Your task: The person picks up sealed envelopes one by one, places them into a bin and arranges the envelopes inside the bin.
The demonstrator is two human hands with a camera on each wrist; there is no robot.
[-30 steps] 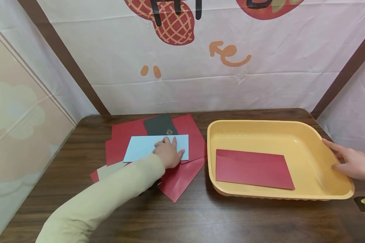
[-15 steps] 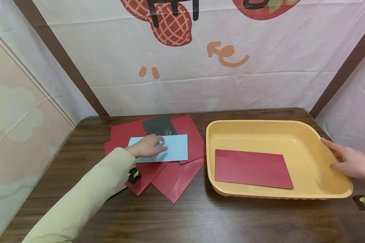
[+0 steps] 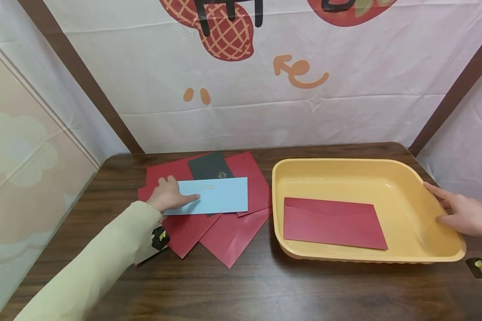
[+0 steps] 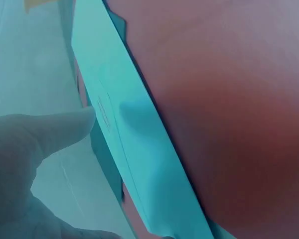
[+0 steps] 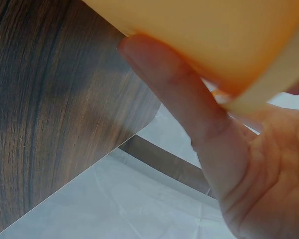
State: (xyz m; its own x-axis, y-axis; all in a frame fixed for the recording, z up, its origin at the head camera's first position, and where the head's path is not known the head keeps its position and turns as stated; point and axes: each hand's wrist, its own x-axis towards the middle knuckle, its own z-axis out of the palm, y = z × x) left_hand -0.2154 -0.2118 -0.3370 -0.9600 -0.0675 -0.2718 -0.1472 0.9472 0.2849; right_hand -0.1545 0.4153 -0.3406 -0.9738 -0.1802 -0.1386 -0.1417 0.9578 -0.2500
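Observation:
A light blue envelope (image 3: 225,196) with a small gold mark lies across a loose pile of red envelopes (image 3: 237,234) and a dark green one (image 3: 209,165). My left hand (image 3: 168,196) is at its left end, fingers spread and thumb stretched out over the paper. In the left wrist view the thumb (image 4: 65,130) stands out, a soft shadow showing on the blue envelope. Far to the right, my right hand (image 3: 467,216) grips the right wall of a yellow tray (image 3: 401,183) across its rim. Inside this tray lies one red envelope (image 3: 333,223).
The brown wood-grain table (image 3: 241,290) meets a printed white cloth backdrop (image 3: 144,67) along its back edge. A similar cloth hangs on each side. Part of a whitish envelope (image 3: 148,253) shows under the left sleeve (image 3: 100,249).
My left hand has slid leftward from the middle of the blue envelope to its left end, uncovering the gold mark. The right hand stays on the tray.

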